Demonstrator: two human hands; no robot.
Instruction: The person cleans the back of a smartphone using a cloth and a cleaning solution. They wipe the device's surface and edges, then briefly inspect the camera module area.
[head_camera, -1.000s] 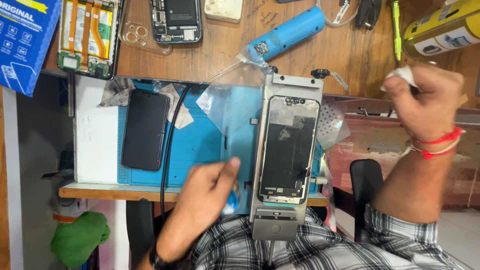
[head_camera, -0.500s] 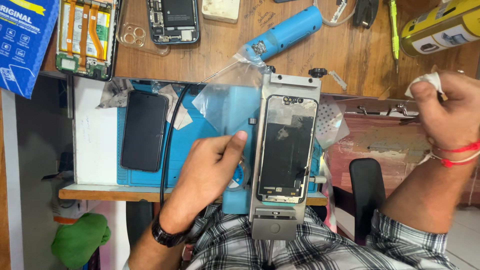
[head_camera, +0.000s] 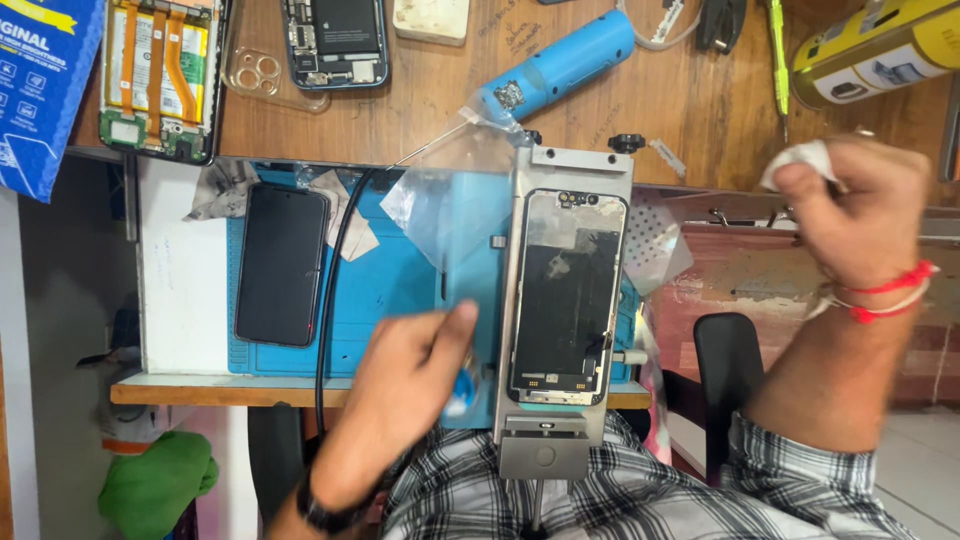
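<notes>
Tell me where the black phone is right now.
In the head view the black phone lies face up at the left of the blue mat, beside a black cable, left of the left hand.

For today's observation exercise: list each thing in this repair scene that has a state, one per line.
Phone screen: clamped in the metal jig.
Black phone: flat on the blue mat, screen dark.
Left hand: over the mat edge.
Right hand: raised, gripping a white wipe.

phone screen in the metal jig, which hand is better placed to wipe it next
Probably the right hand: it already grips the white wipe, raised beside the jig. The left hand is nearer the phone screen but holds no cloth.
</notes>
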